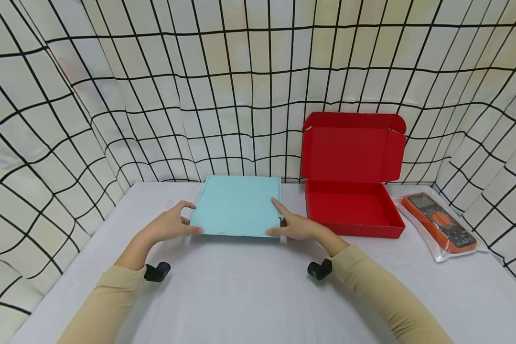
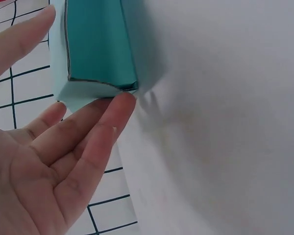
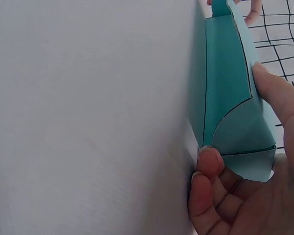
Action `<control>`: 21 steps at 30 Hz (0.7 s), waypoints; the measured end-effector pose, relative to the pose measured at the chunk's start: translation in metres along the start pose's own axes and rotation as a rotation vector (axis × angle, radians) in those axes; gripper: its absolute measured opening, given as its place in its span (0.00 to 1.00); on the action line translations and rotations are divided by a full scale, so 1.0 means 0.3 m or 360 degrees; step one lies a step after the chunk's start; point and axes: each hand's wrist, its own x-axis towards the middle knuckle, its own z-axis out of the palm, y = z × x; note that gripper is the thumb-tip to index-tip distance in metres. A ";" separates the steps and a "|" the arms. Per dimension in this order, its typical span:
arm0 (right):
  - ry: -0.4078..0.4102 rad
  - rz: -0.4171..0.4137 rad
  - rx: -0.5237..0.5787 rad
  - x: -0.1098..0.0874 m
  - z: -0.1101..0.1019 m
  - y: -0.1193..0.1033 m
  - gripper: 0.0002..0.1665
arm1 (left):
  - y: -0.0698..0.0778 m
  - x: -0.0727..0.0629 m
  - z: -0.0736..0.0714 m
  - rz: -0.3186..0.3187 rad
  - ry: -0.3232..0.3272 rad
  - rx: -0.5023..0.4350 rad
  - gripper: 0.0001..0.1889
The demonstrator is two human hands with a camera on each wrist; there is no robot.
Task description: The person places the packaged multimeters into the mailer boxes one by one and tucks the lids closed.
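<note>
From my end I count two hands, two boxes and one bagged meter. The light blue box [image 1: 238,205] sits at the middle of the head frame, its broad flat top towards me, and both hands grip it. The left hand [image 1: 169,224] pinches its left end, thumb at the near corner; the right hand [image 1: 298,227] holds the right end, thumb by the near edge and one finger laid on the top. Right of centre stands one red box [image 1: 357,230], its lid [image 1: 353,148] raised at the back. At the far right of the frame, one orange and dark multimeter [image 1: 439,222] lies in one clear bag [image 1: 442,255]; there are markings around its dial, but too small for me to read. Two black devices, one [image 1: 158,272] by the left wrist and another [image 1: 320,269] by the right, show low in the frame over the white table [image 1: 241,296]. My wrist views give me what the head view hides: a deeper teal face along the blue box's near side, a rounded flap [image 3: 245,127] at its right end, and right-hand fingertips [image 3: 210,161] curled at the lower corner.
</note>
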 end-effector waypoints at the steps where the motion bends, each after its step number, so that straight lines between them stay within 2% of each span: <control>1: 0.0000 0.0000 0.0003 0.000 -0.001 -0.001 0.62 | 0.001 0.001 -0.005 0.0001 -0.0011 -0.0004 0.44; 5: -0.0010 -0.0006 0.0020 0.001 -0.004 -0.003 0.62 | 0.004 0.008 -0.020 0.0005 -0.0057 -0.0017 0.41; 10: -0.0015 0.0007 0.0019 0.002 -0.004 -0.004 0.62 | 0.013 0.012 -0.014 0.0001 -0.0103 -0.0026 0.44; 14: -0.0004 0.0023 0.0001 0.006 -0.003 0.000 0.63 | 0.010 0.009 -0.001 -0.0016 -0.0129 -0.0124 0.43; 18: -0.0001 0.0024 0.0001 0.003 -0.002 -0.001 0.63 | -0.001 0.004 0.007 -0.0024 -0.0112 -0.0237 0.37; 21: 0.0001 0.0017 0.0018 -0.004 -0.002 -0.005 0.62 | -0.004 0.002 0.008 0.0002 -0.0077 -0.0242 0.35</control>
